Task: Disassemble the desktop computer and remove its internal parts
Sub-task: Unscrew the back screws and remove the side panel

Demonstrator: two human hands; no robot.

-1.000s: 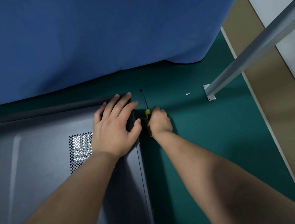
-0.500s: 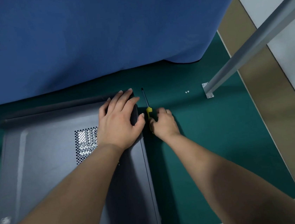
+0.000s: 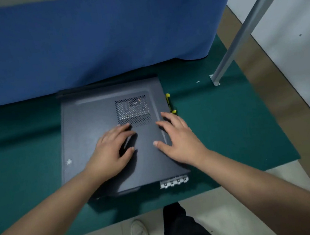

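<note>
A dark grey desktop computer case [image 3: 86,136] lies flat on its side on a green mat [image 3: 229,132], its side panel facing up with a perforated vent [image 3: 133,110] near the far right. My left hand [image 3: 112,153] rests flat on the panel just below the vent, fingers spread. My right hand [image 3: 180,139] lies flat on the panel's right edge, fingers straight. A yellow-and-black screwdriver [image 3: 170,103] lies on the mat against the case's right side, just beyond my right fingertips. Silver slot brackets [image 3: 174,181] show at the case's near right corner.
A blue cloth [image 3: 93,41] hangs behind the case. A grey metal leg [image 3: 241,36] slants down to a foot plate [image 3: 215,80] at the right, with two small screws [image 3: 197,81] on the mat beside it. My shoe [image 3: 139,233] and dark trouser leg stand on the pale floor.
My right hand let go of the screwdriver, which now lies beside the case. Both hands moved back onto the side panel, laid flat. The view pulled back, showing the whole case.
</note>
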